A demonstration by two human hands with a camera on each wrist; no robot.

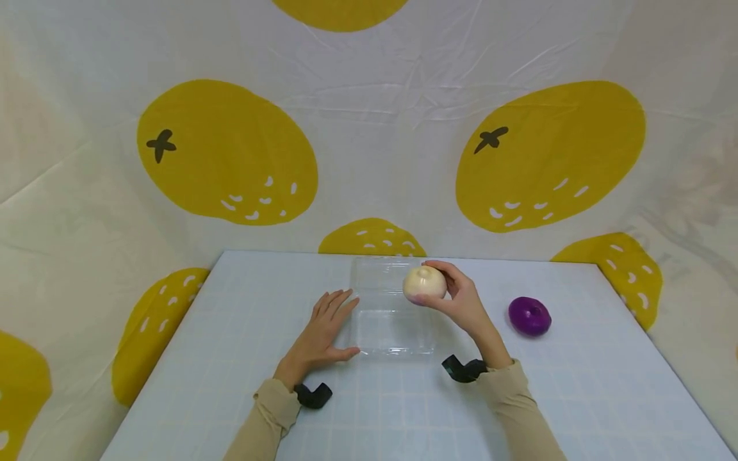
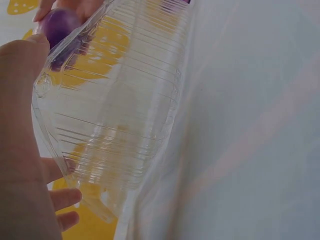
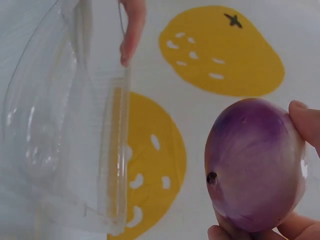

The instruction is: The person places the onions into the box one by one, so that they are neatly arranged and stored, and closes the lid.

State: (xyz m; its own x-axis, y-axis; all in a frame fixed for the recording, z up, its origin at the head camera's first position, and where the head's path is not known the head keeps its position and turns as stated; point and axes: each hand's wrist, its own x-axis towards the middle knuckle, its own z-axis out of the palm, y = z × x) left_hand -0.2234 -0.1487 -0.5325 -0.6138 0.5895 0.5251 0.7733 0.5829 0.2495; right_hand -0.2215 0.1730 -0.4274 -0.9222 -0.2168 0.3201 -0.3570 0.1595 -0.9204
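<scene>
A round white-and-purple turnip (image 1: 425,283) is held by my right hand (image 1: 466,306), between the thumb on the near side and the fingers on the far side. Its pale side faces up in the head view; the right wrist view shows a purple side (image 3: 255,162) with a small dark spot. It hangs over the right part of a clear plastic container (image 1: 392,326). My left hand (image 1: 319,333) lies spread at the container's left edge, thumb toward the near corner and fingertips at the rim. Ribbed walls (image 2: 115,100) show in the left wrist view.
A glossy purple round vegetable (image 1: 530,316) stands on the table to the right of my right hand. The table (image 1: 369,410) has a pale checked cover, and a cloth printed with yellow fruit (image 1: 230,153) hangs behind it.
</scene>
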